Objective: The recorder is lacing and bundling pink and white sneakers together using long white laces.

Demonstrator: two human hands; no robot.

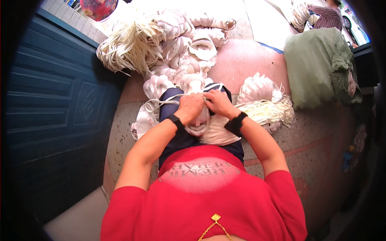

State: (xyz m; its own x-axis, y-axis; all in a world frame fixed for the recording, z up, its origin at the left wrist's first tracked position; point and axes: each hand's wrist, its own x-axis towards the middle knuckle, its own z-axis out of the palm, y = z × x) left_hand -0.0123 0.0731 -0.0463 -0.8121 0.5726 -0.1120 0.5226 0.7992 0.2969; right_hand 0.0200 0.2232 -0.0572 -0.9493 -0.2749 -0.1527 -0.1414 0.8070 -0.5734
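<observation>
My left hand (191, 106) is closed, with a thin white cord (155, 105) looping out from it on the left. Close beside it my right hand (218, 103) has its fingers bent and pinched near the same cord; the exact grip between the fingertips is too small to make out. Across my lap, under both hands, lies a bundle of curved pale pink-and-white fabric pieces (199, 123). A fan of cream strands (220, 130) spreads below my right wrist. Black bands are on both wrists.
More stacked pink-and-white bundles (177, 50) and a heap of cream strands (132, 46) are piled ahead. Another bundle (257, 90) lies to the right, before a large green sack (311, 68). A dark blue panelled door (52, 108) stands left. Another person (327, 17) is at far right.
</observation>
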